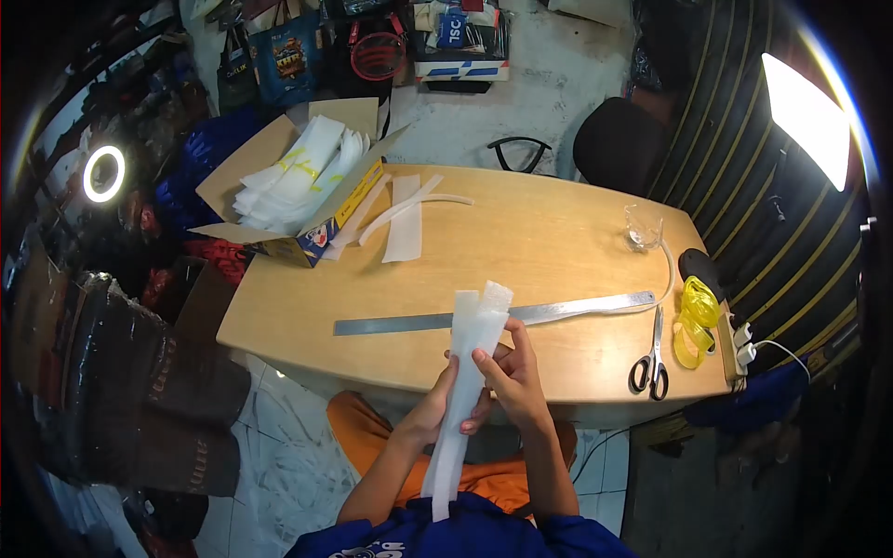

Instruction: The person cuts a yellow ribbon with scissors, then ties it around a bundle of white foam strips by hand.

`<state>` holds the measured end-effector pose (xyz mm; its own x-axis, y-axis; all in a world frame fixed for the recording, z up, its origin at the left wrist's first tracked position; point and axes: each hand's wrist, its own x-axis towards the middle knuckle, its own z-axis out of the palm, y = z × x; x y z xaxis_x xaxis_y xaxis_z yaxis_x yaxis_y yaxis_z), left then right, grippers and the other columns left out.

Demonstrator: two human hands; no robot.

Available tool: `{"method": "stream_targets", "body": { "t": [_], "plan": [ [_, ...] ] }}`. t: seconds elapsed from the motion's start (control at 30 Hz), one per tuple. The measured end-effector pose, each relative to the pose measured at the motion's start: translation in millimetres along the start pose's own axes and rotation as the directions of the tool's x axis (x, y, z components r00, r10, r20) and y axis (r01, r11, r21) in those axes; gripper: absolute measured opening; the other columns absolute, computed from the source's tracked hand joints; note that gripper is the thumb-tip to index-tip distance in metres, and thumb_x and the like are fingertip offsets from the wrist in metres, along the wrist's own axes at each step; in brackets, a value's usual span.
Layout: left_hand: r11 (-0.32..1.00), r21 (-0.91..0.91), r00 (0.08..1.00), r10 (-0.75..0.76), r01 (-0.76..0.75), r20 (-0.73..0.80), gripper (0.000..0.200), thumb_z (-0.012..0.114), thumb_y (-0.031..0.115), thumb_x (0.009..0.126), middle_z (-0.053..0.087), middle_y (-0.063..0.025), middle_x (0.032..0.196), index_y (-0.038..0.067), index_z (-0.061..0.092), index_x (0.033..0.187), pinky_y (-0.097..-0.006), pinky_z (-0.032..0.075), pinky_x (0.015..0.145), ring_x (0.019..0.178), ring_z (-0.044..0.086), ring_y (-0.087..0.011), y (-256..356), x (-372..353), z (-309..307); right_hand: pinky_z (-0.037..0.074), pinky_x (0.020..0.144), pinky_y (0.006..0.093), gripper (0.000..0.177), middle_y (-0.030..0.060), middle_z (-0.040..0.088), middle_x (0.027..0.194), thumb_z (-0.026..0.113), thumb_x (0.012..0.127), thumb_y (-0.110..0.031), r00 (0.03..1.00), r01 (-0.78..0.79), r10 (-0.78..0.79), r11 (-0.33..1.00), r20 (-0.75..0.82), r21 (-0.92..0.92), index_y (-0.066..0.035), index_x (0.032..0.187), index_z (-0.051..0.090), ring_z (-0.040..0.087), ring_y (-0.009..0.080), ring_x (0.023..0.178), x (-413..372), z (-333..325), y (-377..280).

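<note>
Long white foam strips (pixel 472 358) lie lengthwise in my two hands, in front of my body at the table's near edge. From the left side, my left hand (pixel 431 411) is closed round them, its fingers partly behind. My right hand (pixel 521 386) grips the same strips from the right, thumb on top and the other fingers partly hidden. The upper ends reach over a steel ruler (pixel 391 325) lying across the table (pixel 539 242). Below my hands, the strips hang toward my lap.
An open cardboard box (pixel 349 214) of white foam sheets stands at the table's back left, with loose strips (pixel 405 223) beside it. Scissors (pixel 655 363), yellow ribbon (pixel 698 312) and a power strip (pixel 730 349) lie on the right. Scraps (pixel 288 456) cover the floor at left.
</note>
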<state>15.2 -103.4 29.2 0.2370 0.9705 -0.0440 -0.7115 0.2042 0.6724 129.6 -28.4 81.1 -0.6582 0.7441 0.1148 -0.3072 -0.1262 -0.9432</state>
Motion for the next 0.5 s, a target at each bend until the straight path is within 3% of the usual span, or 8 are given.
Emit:
{"method": "stream_targets", "body": {
  "t": [0.1, 0.17, 0.27, 0.37, 0.5],
  "plan": [
    [0.999, 0.047, 1.0, -0.004, 0.006, -0.027, 0.065, 0.016, 0.066, 0.091, 0.043, -0.0034, 0.058, 0.01, 0.047, 0.099, -0.0204, 0.036, 0.039, 0.043, 0.041, -0.0091, 1, 1, 2, 0.043, 0.053, 0.0176, 0.04, 0.0172, 0.063, 0.102, 0.056, 0.092, -0.009, 0.999, 0.027, -0.028, 0.998, 0.023, 0.048, -0.007, 0.123, 0.031, 0.063, 0.0108, 0.08, 0, -1, 1],
    [1.0, 0.022, 0.99, -0.017, 0.02, -0.138, 0.076, 0.015, 0.07, 0.088, 0.043, -0.0044, 0.054, 0.004, 0.051, 0.083, -0.0199, 0.033, 0.036, 0.039, 0.038, -0.0092, 1, 2, 7, 0.05, 0.074, 0.0263, 0.046, 0.0213, 0.061, 0.104, 0.052, 0.093, -0.004, 0.997, 0.051, -0.054, 0.997, 0.055, 0.051, -0.002, 0.129, 0.025, 0.062, 0.0185, 0.093, 1, -2, 3],
    [0.993, 0.116, 0.997, -0.027, 0.036, -0.074, 0.071, 0.014, 0.07, 0.088, 0.04, -0.0019, 0.056, 0.008, 0.046, 0.09, -0.0199, 0.034, 0.038, 0.042, 0.037, -0.0082, 2, 0, 2, 0.048, 0.082, 0.0292, 0.049, 0.0206, 0.059, 0.109, 0.051, 0.093, -0.005, 0.992, 0.114, -0.119, 0.99, 0.047, 0.087, -0.001, 0.134, 0.024, 0.059, 0.0192, 0.101, 3, 2, 8],
    [0.98, 0.184, 0.997, -0.069, 0.071, -0.018, 0.077, 0.011, 0.076, 0.082, 0.04, -0.0015, 0.056, 0.007, 0.046, 0.084, -0.02, 0.033, 0.039, 0.041, 0.036, -0.0079, -2, -3, -8, 0.047, 0.084, 0.0306, 0.048, 0.0179, 0.058, 0.111, 0.05, 0.094, -0.007, 0.986, 0.08, -0.079, 0.997, 0.143, 0.003, 0.0, 0.136, 0.027, 0.058, 0.0183, 0.101, 5, -5, 14],
    [0.977, 0.178, 0.992, -0.11, 0.12, -0.063, 0.087, 0.01, 0.082, 0.074, 0.044, -0.0032, 0.059, 0.006, 0.05, 0.088, -0.0194, 0.033, 0.037, 0.04, 0.036, -0.008, -9, -3, -16, 0.047, 0.085, 0.0297, 0.041, 0.0158, 0.058, 0.11, 0.048, 0.095, -0.01, 0.983, 0.033, -0.023, 0.998, 0.181, -0.057, 0.002, 0.133, 0.034, 0.058, 0.0166, 0.099, 5, -6, 14]
  ]
}}
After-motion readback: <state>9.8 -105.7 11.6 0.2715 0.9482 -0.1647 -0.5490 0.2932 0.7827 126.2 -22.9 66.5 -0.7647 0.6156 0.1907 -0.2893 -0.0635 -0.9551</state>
